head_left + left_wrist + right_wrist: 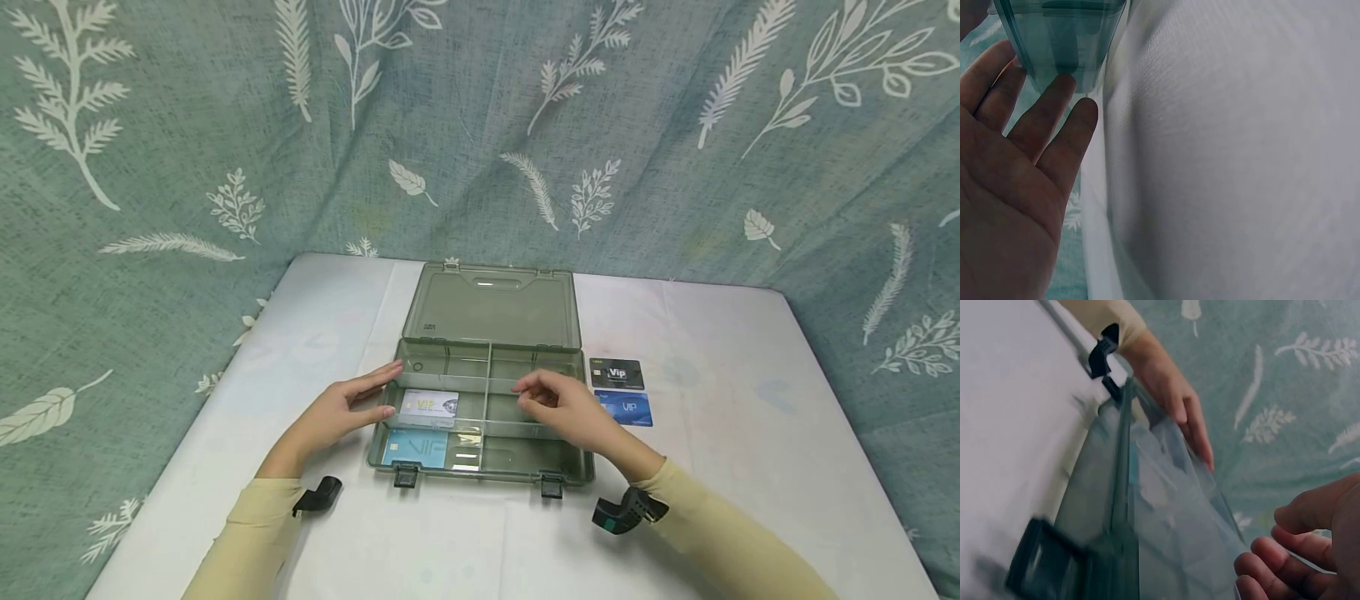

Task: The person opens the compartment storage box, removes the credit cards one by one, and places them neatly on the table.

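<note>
A translucent grey-green compartment box (498, 479) lies with its lid (491, 308) folded back. My left hand (337, 417) rests its outstretched fingers against the box's left side; in the left wrist view its fingertips (1060, 84) touch the clear wall. Over the right-hand compartments hovers my right hand (562, 408), fingers loosely bent and nothing seen between them. A white VIP card (431, 404) lies in the middle left compartment, and a light blue card (416, 448) in the front left one.
Right of the box, a black VIP card (617, 374) lies behind a blue VIP card (628, 408), which the right hand partly covers. Two dark latches (406, 476) stick out at the box's front. A leaf-patterned cloth (480, 150) hangs behind the white table (720, 400).
</note>
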The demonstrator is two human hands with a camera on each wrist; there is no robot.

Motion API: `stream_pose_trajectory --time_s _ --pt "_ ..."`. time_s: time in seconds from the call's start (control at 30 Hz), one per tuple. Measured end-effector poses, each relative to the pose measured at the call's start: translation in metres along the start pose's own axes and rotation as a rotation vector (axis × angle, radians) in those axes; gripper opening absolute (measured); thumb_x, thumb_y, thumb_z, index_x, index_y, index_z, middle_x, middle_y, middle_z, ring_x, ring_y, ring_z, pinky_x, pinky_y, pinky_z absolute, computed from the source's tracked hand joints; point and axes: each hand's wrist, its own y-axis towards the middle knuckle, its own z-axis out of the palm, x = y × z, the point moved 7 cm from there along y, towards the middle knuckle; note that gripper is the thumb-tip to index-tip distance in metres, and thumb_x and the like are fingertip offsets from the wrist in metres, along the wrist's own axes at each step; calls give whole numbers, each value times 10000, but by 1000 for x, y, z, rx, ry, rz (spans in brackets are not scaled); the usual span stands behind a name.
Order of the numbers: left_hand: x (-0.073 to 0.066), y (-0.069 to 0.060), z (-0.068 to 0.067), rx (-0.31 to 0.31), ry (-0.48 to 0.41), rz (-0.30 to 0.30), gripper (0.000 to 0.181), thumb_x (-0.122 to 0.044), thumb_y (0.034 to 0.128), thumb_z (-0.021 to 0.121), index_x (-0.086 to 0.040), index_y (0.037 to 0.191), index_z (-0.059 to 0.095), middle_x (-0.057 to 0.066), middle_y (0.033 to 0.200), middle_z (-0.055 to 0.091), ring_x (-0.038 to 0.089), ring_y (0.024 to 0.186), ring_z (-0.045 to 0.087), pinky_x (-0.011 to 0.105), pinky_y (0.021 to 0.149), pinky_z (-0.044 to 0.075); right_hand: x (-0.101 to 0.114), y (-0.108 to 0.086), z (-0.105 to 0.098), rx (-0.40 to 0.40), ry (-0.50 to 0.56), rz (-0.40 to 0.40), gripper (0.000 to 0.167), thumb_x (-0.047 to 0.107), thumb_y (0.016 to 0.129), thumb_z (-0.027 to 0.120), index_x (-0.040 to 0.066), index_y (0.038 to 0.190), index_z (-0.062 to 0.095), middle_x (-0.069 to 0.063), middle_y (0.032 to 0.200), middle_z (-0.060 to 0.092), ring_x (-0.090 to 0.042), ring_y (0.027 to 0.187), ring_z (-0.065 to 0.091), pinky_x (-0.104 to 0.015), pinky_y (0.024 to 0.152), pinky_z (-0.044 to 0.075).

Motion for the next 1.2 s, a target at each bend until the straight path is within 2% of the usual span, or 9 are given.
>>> stream_pose_trajectory --time_s 0.23,0.4,0.5,0.63,0.77,0.87,1.0,1.2 --pt "1 0 0 2 -3 12 667 -212 957 740 -110 1550 451 12 1648 319 235 1484 345 252 1168 357 12 13 18 58 45 -17 307 178 998 668 33 1269 666 -28 1068 704 -146 926 650 -284 815 582" --pt "2 1 0 2 2 11 668 -212 958 738 -111 1551 449 5 1649 317 235 1487 339 231 1167 353 19 21 27 136 77 10 379 198 997 674 75 1352 632 -80 1191 702 -124 1023 654 -269 897 568" --pt "2 1 0 0 6 8 668 -217 957 740 -113 1550 451 5 1648 320 240 1488 338 229 1166 353 26 25 31 189 105 14 421 192 999 671 87 1400 601 -124 1272 676 -163 1107 647 -294 955 556" --pt "2 1 0 -1 8 6 667 -218 957 739 -110 1549 452 21 1647 320 253 1488 339 242 1168 353 33 31 39 276 166 17 476 175 1014 646 25 1452 537 -165 1367 623 -286 1245 600 -348 1044 523" --pt "1 0 0 -1 1 1 665 -218 959 737 -108 1549 452 36 1648 318 254 1488 337 264 1173 352 33 37 49 343 229 78 551 227 1030 625 -14 1499 464 -172 1456 557 -310 1332 543 -385 1115 476" --pt "2 0 0 -2 -8 0 663 -219 960 736 -108 1549 452 41 1649 316 251 1491 333 262 1174 350 36 41 55 383 272 142 615 275 1032 620 -36 1522 415 -190 1494 514 -281 1320 558 -379 1119 472" --pt "2 0 1 4 -20 -2 663 -214 962 734 -108 1551 449 18 1650 314 251 1495 324 253 1175 349 37 45 62 430 359 218 671 277 1032 614 -86 1532 353 -235 1539 437 -322 1328 549 -375 1131 460" --pt "3 0 0 1 -17 -5 664 -223 959 738 -119 1550 453 1 1648 318 242 1490 335 279 1177 354 35 55 74 440 427 315 732 294 1024 608 -121 1539 294 -233 1599 340 -349 1400 467 -406 1196 371"
